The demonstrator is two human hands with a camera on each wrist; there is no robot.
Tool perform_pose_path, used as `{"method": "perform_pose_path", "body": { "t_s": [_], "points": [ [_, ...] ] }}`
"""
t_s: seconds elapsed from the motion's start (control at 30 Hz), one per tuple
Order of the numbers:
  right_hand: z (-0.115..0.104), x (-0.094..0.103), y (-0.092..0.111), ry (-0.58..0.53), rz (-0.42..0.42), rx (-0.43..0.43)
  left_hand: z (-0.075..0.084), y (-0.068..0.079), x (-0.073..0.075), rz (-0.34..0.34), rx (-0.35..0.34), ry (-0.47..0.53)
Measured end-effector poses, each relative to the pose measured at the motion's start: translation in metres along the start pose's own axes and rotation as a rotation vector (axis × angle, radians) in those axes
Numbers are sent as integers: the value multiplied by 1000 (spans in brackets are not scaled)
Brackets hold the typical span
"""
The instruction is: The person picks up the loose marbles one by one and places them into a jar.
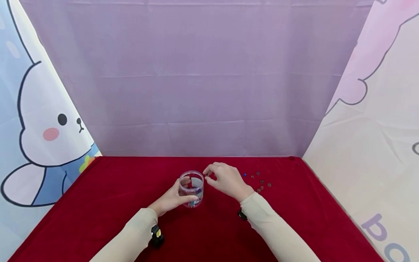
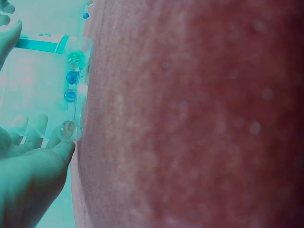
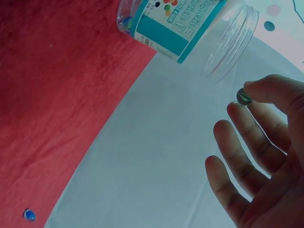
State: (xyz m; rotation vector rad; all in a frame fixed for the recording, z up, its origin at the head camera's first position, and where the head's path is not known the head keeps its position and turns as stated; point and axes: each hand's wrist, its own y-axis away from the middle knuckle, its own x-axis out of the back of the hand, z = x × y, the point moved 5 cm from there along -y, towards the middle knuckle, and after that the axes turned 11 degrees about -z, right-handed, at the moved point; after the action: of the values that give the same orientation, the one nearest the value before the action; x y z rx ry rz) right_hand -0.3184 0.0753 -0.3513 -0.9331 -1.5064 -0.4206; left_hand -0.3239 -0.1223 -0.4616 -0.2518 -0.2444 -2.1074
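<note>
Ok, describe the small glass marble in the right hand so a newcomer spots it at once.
Over the red cloth, find the clear, teal-labelled jar in the left hand. Just beside it, the right hand pinches a small, dark, green-streaked glass marble. It alone is hand-held; the other marbles lie on the cloth or inside the jar.

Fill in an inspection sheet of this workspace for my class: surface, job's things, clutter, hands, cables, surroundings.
Surface: red cloth, with slight creases.
Job's things: labelled clear jar, uncovered, with marbles inside; several loose marbles on the cloth, to the right.
Clutter: nothing seen.
Hands: left hand grips the jar; right hand pinches a dark marble with green beside the jar's mouth. Each wrist bears a black device.
Cables: nothing seen.
Surroundings: purple curtain behind; cartoon-printed panels on both sides.
</note>
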Motion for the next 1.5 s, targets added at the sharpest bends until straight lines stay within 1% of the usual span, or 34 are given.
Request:
{"method": "perform_pose_path", "body": {
  "t_s": [0.2, 0.37, 0.7, 1.1, 1.33, 1.5],
  "points": [
    [-7, -2, -5, -6, 20, 32, 3, 0, -1, 8, -16, 9],
    [-11, -4, -8, 4, 4, 47, 2, 0, -1, 1, -14, 6],
    [-17, -9, -11, 17, -18, 50, -1, 0, 0, -10, 11, -6],
    [-19, -14, -13, 25, -28, 57, 0, 1, -1, -16, 1, 12],
    [-20, -13, -13, 23, -27, 63, 1, 0, 0, -18, -7, -2],
    [-19, -12, -11, 28, -28, 62, 1, 1, -1, -13, 7, -4]
  ]
}}
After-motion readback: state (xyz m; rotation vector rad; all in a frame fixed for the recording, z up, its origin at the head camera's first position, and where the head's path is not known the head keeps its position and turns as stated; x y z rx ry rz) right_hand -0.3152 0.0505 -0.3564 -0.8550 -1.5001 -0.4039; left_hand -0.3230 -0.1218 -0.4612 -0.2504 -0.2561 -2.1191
